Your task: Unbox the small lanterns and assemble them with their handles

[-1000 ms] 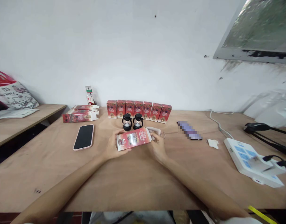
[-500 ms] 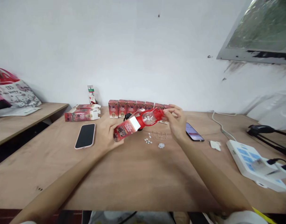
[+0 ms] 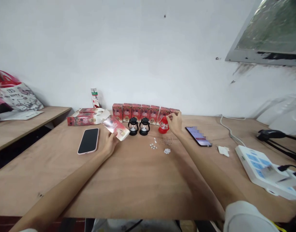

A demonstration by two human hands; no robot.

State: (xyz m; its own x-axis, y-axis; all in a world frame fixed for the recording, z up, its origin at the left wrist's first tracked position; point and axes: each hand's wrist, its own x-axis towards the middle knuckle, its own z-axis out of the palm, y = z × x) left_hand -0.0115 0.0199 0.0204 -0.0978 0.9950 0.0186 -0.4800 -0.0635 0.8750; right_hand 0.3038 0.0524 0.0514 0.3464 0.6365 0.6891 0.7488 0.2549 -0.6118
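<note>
Our right grip had its fingertips closed on the upper part of a red lantern, which stood upright on the wooden surface. Our left grip grasped a red printed box at its near edge, tilted and overlapping, from our viewpoint, some red cartons lying with open flaps at left. Between our two grips, a pair of black lanterns stood upright, side by side. Nearer us, below the red lantern, lay thin wire pieces, small white discs and a cluster of pale pieces. Seven red boxes lined up behind the lanterns, the rightmost partly hidden by our right grip. A dark-screened phone lay to our left and a lit phone to our right, with a crumpled white scrap and a white power strip beyond. A small bottle stood near the white wall.
</note>
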